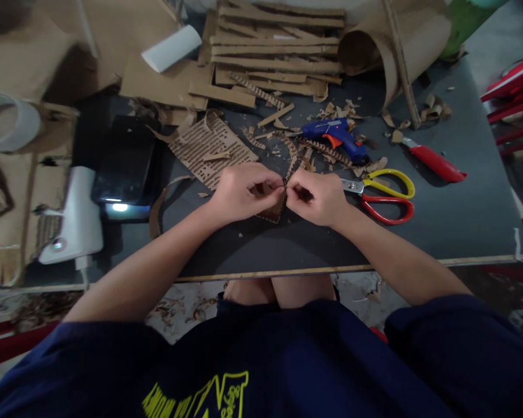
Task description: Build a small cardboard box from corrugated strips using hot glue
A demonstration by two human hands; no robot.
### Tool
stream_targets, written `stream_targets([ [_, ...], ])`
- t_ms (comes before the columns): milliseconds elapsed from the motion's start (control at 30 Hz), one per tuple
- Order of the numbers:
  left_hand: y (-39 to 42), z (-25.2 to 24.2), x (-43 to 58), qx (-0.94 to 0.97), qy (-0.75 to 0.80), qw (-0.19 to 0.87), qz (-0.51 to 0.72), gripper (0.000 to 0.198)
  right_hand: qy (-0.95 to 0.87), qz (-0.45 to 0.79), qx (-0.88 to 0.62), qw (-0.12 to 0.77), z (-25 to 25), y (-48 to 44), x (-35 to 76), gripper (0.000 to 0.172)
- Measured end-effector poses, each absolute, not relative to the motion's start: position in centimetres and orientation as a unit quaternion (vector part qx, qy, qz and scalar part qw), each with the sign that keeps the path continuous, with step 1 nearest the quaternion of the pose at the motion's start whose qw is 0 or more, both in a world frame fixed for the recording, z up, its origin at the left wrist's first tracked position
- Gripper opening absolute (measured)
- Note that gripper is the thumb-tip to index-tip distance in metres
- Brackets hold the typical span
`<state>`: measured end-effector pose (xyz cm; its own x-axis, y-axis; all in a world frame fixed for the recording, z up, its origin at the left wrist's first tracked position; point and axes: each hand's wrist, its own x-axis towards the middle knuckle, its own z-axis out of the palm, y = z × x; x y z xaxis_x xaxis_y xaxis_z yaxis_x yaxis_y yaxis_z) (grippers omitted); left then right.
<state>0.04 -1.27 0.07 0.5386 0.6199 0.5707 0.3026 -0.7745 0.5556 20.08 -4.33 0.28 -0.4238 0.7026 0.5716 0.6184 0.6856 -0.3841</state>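
My left hand [244, 188] and my right hand [320, 197] meet fingertip to fingertip above the desk, both closed in a pinch. Between them is a small brown cardboard piece [273, 215] with a corrugated edge, mostly covered by the fingers. A thin corrugated strip [293, 152] runs up behind the fingertips; whether it joins the piece cannot be seen. Left of my left hand lies a cardboard sheet [220, 145] with its ridges bared. Beside my right hand rest scissors [390, 194] with yellow and red handles. A blue glue gun [337, 136] lies just beyond.
Cardboard strips [279, 46] are stacked at the back, near a rolled cardboard tube [392, 52]. A red-handled cutter [436, 161] lies at right. A white device [76, 215], a black box [124, 168] and a tape roll [11, 122] occupy the left. Scraps surround the glue gun.
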Motion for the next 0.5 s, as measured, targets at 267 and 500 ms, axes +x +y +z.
stream_targets([
  [267,-0.93,0.07,-0.27,0.837,0.265,0.294,0.377,0.012,-0.849,0.081,-0.369,0.369,0.62,-4.29,20.12,0.008],
  [500,-0.93,0.19,-0.39,0.823,0.273,0.345,0.359,0.013,-0.851,0.104,-0.364,0.365,0.76,-4.31,20.27,0.008],
])
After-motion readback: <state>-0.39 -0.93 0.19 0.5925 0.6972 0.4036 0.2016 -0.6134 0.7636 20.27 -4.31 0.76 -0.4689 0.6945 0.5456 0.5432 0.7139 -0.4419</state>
